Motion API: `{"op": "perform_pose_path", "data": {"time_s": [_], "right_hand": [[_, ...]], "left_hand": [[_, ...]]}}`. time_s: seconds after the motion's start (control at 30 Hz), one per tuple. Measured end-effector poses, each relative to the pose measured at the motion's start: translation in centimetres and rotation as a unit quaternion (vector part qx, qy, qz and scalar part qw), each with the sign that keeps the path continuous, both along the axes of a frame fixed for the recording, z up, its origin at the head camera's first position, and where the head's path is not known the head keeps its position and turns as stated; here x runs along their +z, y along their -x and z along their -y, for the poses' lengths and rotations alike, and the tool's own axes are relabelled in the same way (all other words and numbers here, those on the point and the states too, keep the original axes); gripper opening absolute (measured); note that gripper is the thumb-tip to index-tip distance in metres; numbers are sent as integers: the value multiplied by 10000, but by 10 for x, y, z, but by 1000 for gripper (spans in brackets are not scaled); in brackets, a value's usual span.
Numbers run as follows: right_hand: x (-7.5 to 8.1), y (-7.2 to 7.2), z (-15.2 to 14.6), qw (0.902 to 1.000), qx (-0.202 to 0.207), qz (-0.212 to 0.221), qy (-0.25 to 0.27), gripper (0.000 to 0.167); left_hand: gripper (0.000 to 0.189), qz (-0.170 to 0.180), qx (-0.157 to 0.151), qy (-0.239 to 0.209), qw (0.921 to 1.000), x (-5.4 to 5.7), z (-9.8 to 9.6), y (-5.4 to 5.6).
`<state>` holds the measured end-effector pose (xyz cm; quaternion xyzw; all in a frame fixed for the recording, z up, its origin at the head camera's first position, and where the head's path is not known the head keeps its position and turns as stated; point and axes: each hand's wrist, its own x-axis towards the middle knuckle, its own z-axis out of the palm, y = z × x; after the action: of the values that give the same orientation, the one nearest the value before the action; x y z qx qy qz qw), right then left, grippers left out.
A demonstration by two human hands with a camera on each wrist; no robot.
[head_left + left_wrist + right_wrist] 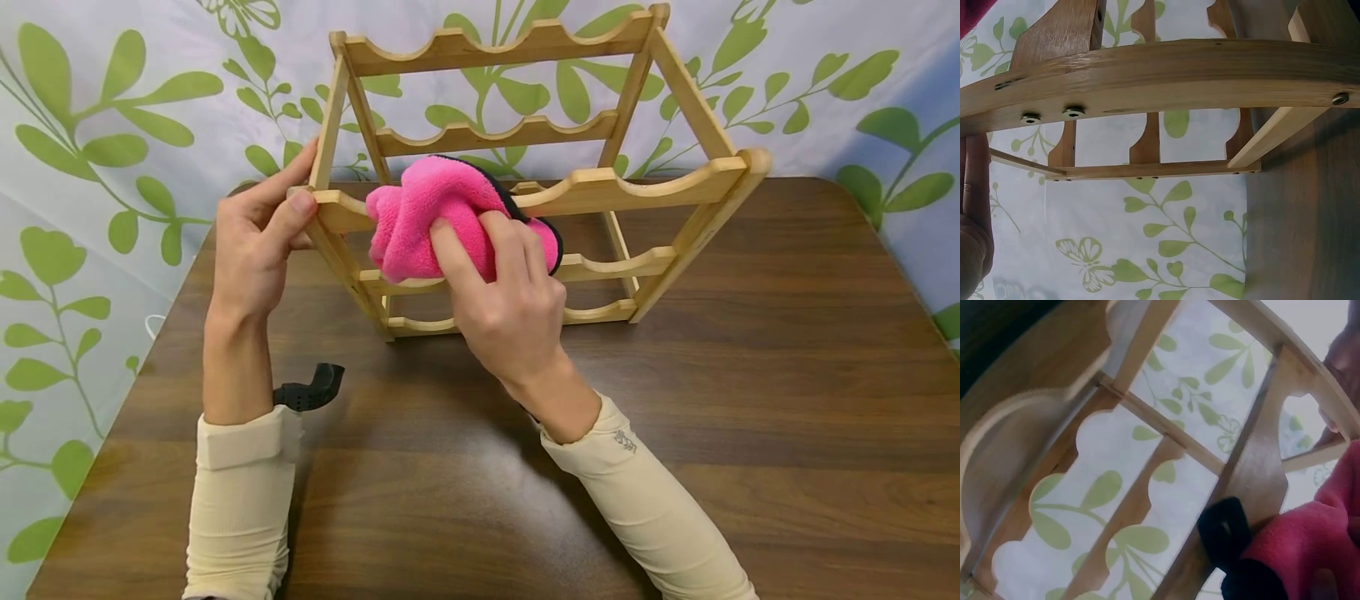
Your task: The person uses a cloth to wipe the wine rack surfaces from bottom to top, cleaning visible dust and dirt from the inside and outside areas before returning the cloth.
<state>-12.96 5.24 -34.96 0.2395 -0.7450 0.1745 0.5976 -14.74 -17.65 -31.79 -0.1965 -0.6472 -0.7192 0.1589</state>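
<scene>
A light wooden wine rack [637, 193] with scalloped rails stands on the table. My left hand [258, 233] grips its front left corner at the top, thumb over the near side and fingers behind the post. In the left wrist view, part of the left hand [974, 212] shows beside the end frame [1166, 78] with its metal screws. My right hand [502, 292] holds a bunched pink cloth [442, 204] with a dark edge against the upper front rail. In the right wrist view the pink cloth [1310, 550] lies along a scalloped rail [1254, 450].
The brown wooden table [787, 375] extends around the rack. Behind it hangs a white backdrop [172, 50] with green leaves. A black strap end [318, 387] sticks out by the left wrist.
</scene>
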Motion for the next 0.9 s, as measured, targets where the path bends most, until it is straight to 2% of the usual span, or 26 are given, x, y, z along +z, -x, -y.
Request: {"op": "perform_pose_path", "data": {"time_s": [0.17, 0.27, 0.37, 0.63, 0.9], "right_hand": [[5, -3, -6, 9984, 244, 480, 197, 27], [8, -5, -10, 9951, 453, 830, 298, 26], [13, -7, -14, 9908, 490, 1208, 350, 26], [33, -17, -31, 9753, 77, 2201, 153, 30], [48, -22, -48, 9640, -249, 2646, 86, 33]], "left_hand": [[42, 48, 19, -48, 10000, -1, 0, 1], [41, 43, 53, 57, 10000, 0, 1, 0], [40, -12, 94, 175, 9998, 1, 0, -1], [40, -216, 204, 375, 9989, 2, -2, 3], [40, -121, 132, 244, 9995, 3, -3, 3]]}}
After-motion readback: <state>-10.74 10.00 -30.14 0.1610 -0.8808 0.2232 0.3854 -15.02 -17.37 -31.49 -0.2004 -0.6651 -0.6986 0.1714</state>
